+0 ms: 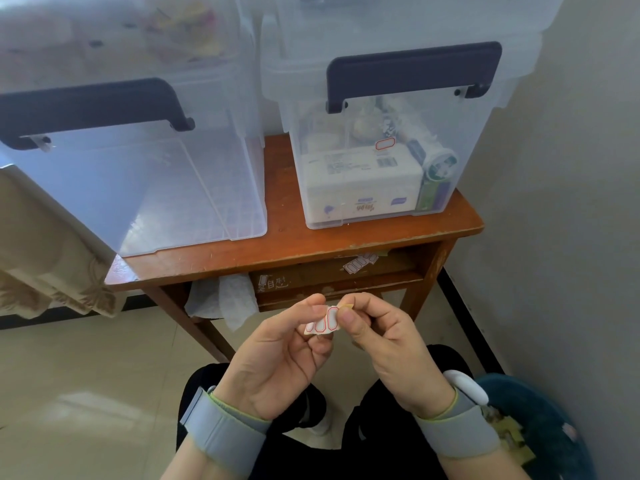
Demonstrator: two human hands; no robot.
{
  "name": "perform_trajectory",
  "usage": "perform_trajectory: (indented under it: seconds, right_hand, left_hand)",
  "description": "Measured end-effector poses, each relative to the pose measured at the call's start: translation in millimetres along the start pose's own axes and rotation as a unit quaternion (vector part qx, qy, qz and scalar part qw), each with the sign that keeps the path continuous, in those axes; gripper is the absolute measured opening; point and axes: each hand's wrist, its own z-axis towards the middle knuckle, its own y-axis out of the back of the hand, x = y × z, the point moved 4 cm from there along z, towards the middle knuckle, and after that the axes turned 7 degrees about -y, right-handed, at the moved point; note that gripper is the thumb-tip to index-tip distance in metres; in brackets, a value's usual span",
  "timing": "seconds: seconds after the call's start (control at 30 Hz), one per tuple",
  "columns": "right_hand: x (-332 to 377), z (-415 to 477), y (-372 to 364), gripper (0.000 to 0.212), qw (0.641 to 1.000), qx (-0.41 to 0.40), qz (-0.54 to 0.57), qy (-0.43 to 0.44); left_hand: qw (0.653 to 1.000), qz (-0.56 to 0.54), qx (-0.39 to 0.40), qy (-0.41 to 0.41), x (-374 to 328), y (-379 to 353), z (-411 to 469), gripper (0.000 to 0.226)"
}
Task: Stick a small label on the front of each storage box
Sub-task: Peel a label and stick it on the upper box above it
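Small reddish-brown wooden counter (pixel 304 247) standing against a plain grey-white wall (pixel 561 202), its front edge chipped and worn, daylight glaring off its left corner. Pale glossy floor tiles (pixel 86 375) reflecting light, dark baseboard (pixel 464 306) running along the wall. Beige patterned cloth (pixel 45 258) hanging at left. Teal cushioned seat (pixel 540 420) showing at lower right.

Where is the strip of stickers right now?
The sticker strip is low in the middle of the head view, pinched between the left hand and right hand, below the table.
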Motion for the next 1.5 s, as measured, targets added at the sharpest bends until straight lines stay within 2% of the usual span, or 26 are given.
perform_trajectory:
  seconds: [0.07, 0.13, 0.2, 0.27, 0.37, 0.47, 0.57, 0.73, 1.0, 1.23, 1.4, 1.5]
  right_hand:
    - [-0.5, -0.1, -2.3, 0.015, 1.000, -0.013, -0.021, 0.007]
    - [0.5, -0.6, 1.8, 0.014, 0.986, -0.071, -0.138, 0.060]
    - [5.2, -1.6, 7.6, 0.015, 0.948, -0.120, -0.269, 0.121]
    - [12.1, -3.3, 8.3, 0.023, 0.911, -0.124, -0.352, 0.174]
    - [18.7, -5.8, 9.1, 0.032, 0.880, -0.119, -0.407, 0.215]
    - [21.5, -6.8, 10.0, 0.026, 0.862, -0.120, -0.428, 0.244]
    - [21.7, -6.8, 11.0, 0.020, 0.859, -0.129, -0.424, 0.256]
    - [21.1, -5.7, 12.3, 0.026, 0.864, -0.131, -0.425, 0.237]
    - [21.8, -6.4, 12.6, 0.014, 0.873, -0.135, -0.406, 0.234]
    - [22.0, -3.7, 16.9, 0.017, 0.882, -0.140, -0.393, 0.217]
    - [25.3, -1.9, 16.8, 0.033, 0.872, -0.117, -0.428, 0.205]
    - [24.3, -1.9, 15.9, 0.032, 0.870, -0.111, -0.432, 0.211]
  left_hand:
    - [1.000, -0.008, -0.005, -0.002, -1.2, 0.7, 0.1, 0.040]
    - [1.000, -0.004, -0.015, -0.010, -2.6, 3.4, 1.4, 0.039]
    - [0.999, 0.005, -0.029, -0.019, -4.1, 6.8, 2.5, 0.038]
    - [0.999, 0.011, -0.035, -0.022, -4.6, 8.3, 2.7, 0.039]
    - [0.999, 0.017, -0.032, -0.021, -4.2, 8.2, 2.3, 0.040]
    - [0.999, 0.018, -0.028, -0.023, -3.6, 7.2, 2.5, 0.037]
    - [0.999, 0.016, -0.025, -0.024, -3.1, 6.2, 2.2, 0.034]
    - [1.000, 0.012, -0.018, -0.023, -2.4, 7.0, 1.4, 0.037]
    - [0.999, 0.006, -0.023, -0.021, -1.7, 6.1, 3.1, 0.022]
    - [0.999, 0.017, -0.027, -0.023, -4.0, 6.8, 6.1, 0.028]
    - [0.999, 0.028, -0.022, -0.021, -4.8, 5.2, 5.5, 0.031]
    - [1.000, 0.017, -0.016, -0.015, -3.6, 4.1, 4.4, 0.028]
